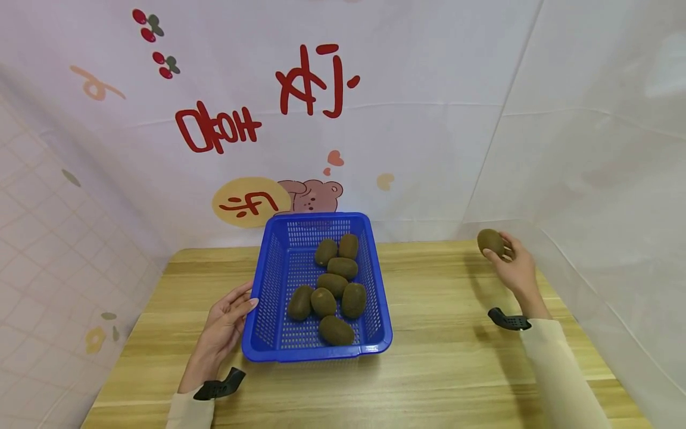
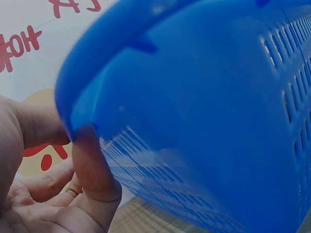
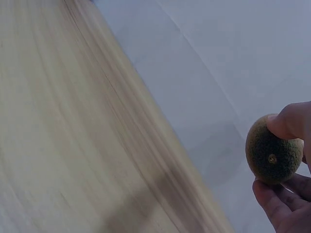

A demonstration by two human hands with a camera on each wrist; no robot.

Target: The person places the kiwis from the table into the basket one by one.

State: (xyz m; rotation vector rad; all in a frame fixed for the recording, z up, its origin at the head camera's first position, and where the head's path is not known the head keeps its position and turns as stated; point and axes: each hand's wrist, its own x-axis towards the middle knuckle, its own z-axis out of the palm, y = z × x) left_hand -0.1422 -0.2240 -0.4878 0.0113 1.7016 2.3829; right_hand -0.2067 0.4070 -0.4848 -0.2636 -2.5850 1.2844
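Observation:
A blue plastic basket [image 1: 383, 325] with perforated walls holds several brown kiwis [image 1: 336, 330]. My left hand [image 1: 222, 328] pinches the basket's left rim; in the left wrist view the thumb and fingers [image 2: 95, 165] lie on either side of that rim. Off to the far right, my right hand [image 1: 515, 268] grips a single kiwi [image 1: 490, 241] above the table. The right wrist view shows this kiwi [image 3: 272, 153] between the thumb and the fingers below, its stem end facing the camera.
Under everything lies a wood-grain table [image 1: 429, 369]. A white printed cloth [image 1: 418, 149] hangs behind the table's back edge and along both sides. Each wrist wears a black strap-like mount [image 1: 220, 384].

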